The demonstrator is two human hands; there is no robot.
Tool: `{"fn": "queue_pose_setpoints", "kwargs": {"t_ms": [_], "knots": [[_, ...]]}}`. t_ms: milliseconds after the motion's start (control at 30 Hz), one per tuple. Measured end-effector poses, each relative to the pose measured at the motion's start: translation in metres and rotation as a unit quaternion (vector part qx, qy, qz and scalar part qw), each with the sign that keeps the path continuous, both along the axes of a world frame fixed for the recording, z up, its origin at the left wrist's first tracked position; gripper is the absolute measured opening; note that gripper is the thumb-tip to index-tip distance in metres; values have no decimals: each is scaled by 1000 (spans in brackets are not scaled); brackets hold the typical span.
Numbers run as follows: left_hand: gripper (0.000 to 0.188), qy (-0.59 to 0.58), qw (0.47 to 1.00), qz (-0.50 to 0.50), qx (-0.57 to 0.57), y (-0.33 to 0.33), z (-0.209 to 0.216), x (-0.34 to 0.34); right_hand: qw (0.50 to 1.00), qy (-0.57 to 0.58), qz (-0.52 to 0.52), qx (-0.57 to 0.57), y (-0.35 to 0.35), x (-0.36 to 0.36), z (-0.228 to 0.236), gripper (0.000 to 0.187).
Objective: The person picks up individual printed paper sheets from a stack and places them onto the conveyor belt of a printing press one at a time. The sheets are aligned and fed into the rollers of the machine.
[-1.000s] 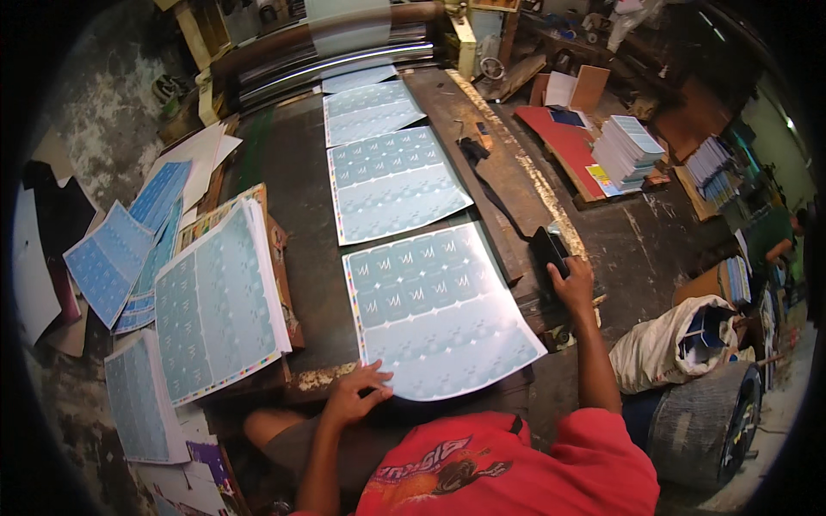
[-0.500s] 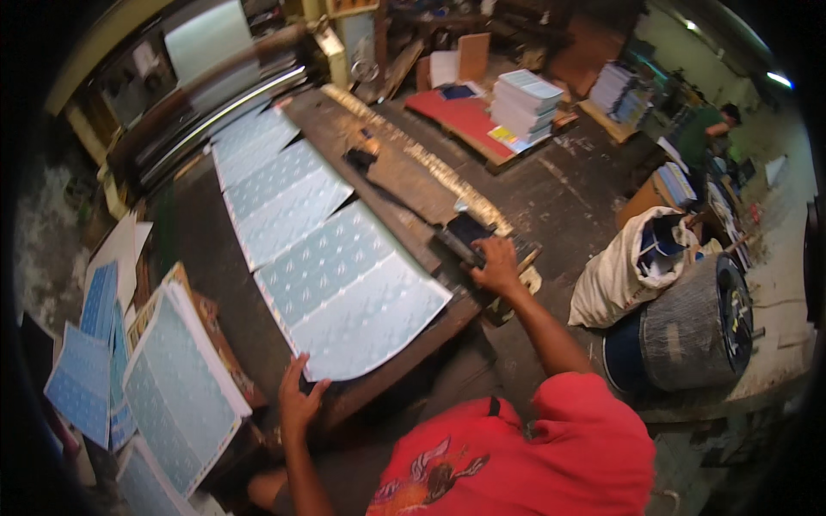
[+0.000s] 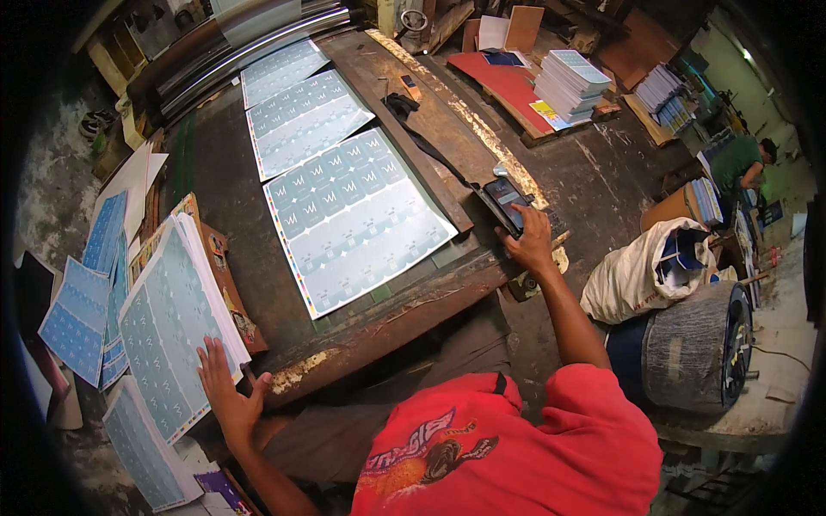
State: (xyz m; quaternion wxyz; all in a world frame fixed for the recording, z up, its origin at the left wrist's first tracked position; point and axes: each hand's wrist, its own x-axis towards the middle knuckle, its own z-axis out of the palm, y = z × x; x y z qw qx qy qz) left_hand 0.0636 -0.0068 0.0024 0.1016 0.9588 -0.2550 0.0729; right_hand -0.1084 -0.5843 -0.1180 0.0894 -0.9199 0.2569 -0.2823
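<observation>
My left hand [image 3: 229, 397], fingers spread, lies against the near right edge of a stack of pale blue-green printed sheets [image 3: 168, 331] at the left. At the table's near right corner, my right hand [image 3: 531, 239] has its thumb and fingers closed at the near end of a dark phone [image 3: 506, 196]. Three similar sheets lie in an overlapping row on the dark table; the nearest printed sheet [image 3: 361, 225] lies flat. A black strap or cloth [image 3: 422, 142] runs along a raised rail to the phone.
Metal rollers [image 3: 258, 47] stand at the table's far end. More blue printed sheets [image 3: 77, 322] lie at far left. Paper stacks [image 3: 570, 84] rest on a red board to the right. A white sack [image 3: 645, 275] and wrapped roll [image 3: 693, 348] stand near right. Someone in green works beyond.
My left hand has left the corner of the nearest sheet and moved left to the stack. That sheet now lies flatter. The right hand stays at the phone; the whole view has shifted.
</observation>
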Motion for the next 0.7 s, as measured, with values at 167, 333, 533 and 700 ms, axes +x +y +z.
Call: {"fn": "queue_pose_setpoints", "kwargs": {"t_ms": [167,333,533,700], "knots": [[60,63,991,-4,-116,6,-9,-3,999,-17,-21,43,-6,-11,-7,64],[42,73,957,31,-279,13,-27,-9,988,-77,-93,97,-35,-16,-17,65],[32,39,958,64,-277,6,-51,-27,970,61,-203,121,-73,-11,-34,70],[34,39,970,87,-226,-2,-26,-17,953,-76,-157,247,-89,22,-25,61]]}}
